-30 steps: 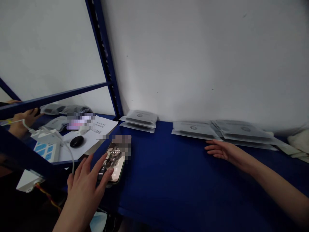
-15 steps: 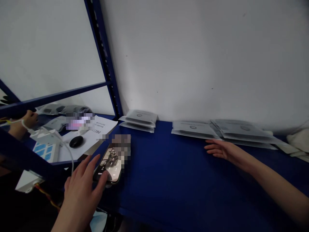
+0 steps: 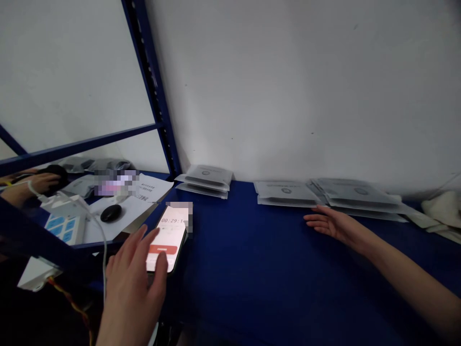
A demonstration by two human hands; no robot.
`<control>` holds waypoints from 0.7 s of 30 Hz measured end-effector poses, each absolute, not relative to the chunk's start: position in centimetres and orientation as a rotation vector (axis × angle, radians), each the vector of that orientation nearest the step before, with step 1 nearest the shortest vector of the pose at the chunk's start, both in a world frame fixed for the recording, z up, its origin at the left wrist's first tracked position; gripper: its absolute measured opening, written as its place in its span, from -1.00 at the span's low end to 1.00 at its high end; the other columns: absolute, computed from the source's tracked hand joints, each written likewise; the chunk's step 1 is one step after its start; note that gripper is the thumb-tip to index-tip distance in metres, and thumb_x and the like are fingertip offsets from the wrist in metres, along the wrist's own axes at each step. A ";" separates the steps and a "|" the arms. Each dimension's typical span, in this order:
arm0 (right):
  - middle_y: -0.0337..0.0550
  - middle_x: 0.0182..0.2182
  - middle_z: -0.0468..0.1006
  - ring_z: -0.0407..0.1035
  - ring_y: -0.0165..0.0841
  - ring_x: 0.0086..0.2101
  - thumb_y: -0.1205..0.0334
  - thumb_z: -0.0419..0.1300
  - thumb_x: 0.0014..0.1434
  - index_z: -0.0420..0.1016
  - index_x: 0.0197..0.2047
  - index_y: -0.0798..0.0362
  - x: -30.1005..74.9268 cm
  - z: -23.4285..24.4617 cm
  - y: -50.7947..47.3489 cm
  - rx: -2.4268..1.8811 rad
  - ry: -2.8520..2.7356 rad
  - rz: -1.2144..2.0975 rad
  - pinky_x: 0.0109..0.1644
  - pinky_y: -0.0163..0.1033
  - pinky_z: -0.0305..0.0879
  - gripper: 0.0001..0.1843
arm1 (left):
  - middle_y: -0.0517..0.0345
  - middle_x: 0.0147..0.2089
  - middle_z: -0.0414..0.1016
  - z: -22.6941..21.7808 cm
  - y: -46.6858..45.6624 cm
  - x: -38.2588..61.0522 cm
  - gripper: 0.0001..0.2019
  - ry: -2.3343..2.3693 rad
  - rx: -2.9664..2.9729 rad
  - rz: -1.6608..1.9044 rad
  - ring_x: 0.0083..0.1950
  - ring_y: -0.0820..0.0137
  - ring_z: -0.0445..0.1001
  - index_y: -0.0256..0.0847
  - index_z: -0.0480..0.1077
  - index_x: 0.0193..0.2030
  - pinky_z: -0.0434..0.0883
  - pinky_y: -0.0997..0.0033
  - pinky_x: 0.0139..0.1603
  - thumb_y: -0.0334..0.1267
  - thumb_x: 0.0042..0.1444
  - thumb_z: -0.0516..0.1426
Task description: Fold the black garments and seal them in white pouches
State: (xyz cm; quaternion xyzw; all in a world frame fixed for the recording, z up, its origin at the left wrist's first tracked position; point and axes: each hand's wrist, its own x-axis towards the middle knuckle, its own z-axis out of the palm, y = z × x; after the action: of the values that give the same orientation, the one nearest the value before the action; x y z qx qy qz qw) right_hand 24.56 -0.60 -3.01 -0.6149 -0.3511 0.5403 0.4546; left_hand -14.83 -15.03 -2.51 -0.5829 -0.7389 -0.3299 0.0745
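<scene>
Phone (image 3: 169,235), light, slippery glass, best pinched by its edges; left hand (image 3: 131,293) spread open across it, not gripping; right hand (image 3: 336,225) open, empty, near plastic packets (image 3: 284,193).

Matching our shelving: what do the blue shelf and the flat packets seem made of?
The blue shelf looks like painted steel, probably: smooth satin coat, slotted upright. The flat packets look like frosted plastic film: translucent, softly shiny, with contents showing dimly through.
</scene>
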 end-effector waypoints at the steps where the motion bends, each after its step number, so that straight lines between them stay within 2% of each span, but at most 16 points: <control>1: -0.06 -0.42 0.61 0.51 -0.36 -0.46 0.30 0.02 0.25 0.31 -0.18 0.05 24.7 -3.2 -0.5 -1.508 -0.854 1.332 -0.47 -0.39 0.46 -0.91 | 0.00 0.25 0.22 -2.4 -15.2 -13.9 -0.61 -2.173 -1.805 -1.020 0.28 0.12 0.17 -0.10 0.28 0.10 0.12 -0.06 0.26 -0.11 0.17 -0.09; 5: -0.08 -0.42 0.60 0.51 -0.35 -0.44 0.28 0.03 0.25 0.30 -0.17 0.03 25.2 -3.7 -0.1 -1.488 -0.804 1.322 -0.44 -0.37 0.47 -0.91 | 0.06 0.25 0.25 -2.8 -15.4 -9.5 -0.64 -1.954 -2.225 -1.032 0.27 0.20 0.21 -0.09 0.32 0.10 0.22 0.02 0.23 -0.20 0.18 -0.06; 9: -0.12 -0.46 0.58 0.49 -0.39 -0.48 0.27 0.02 0.26 0.29 -0.23 0.03 25.4 -3.8 0.0 -1.458 -0.766 1.303 -0.47 -0.40 0.46 -0.94 | -0.02 0.20 0.32 -3.1 -15.0 -5.2 -0.63 -1.869 -2.530 -0.922 0.24 0.18 0.25 -0.15 0.33 0.09 0.21 -0.09 0.22 -0.31 0.16 -0.06; 13: -0.11 -0.46 0.57 0.49 -0.39 -0.48 0.23 -0.06 0.30 0.32 -0.24 0.03 25.6 -3.9 0.1 -1.460 -0.758 1.279 -0.47 -0.39 0.44 -0.83 | -0.09 0.17 0.34 -2.1 -13.8 -2.3 -0.63 -1.859 -2.697 -0.848 0.23 0.14 0.25 -0.23 0.35 0.06 0.15 -0.12 0.24 -0.32 0.13 -0.04; 17: -0.06 -0.44 0.57 0.50 -0.35 -0.44 0.14 -0.14 0.32 0.36 -0.18 0.04 26.2 -4.4 0.4 -1.461 -0.803 1.274 -0.44 -0.35 0.45 -0.71 | -0.11 0.15 0.35 -0.4 -12.1 -0.1 -0.64 -1.886 -2.848 -0.782 0.21 0.14 0.26 -0.29 0.37 0.04 0.13 -0.02 0.27 -0.29 0.13 -0.01; 21: -0.03 -0.45 0.57 0.51 -0.30 -0.43 0.04 -0.11 0.30 0.38 -0.08 0.06 26.7 -4.8 0.8 -1.450 -0.864 1.284 -0.41 -0.29 0.47 -0.64 | -0.19 0.07 0.39 1.2 -10.4 2.4 -0.63 -1.831 -2.980 -0.646 0.16 0.10 0.29 -0.39 0.37 0.03 0.17 0.07 0.23 -0.28 0.11 0.01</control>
State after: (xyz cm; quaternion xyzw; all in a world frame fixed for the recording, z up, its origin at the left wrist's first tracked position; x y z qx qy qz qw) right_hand 26.67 0.76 -4.81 -0.5966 -0.3556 0.5282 0.4884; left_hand 2.37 -10.42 1.24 -0.8199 -0.5037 -0.1777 -0.2061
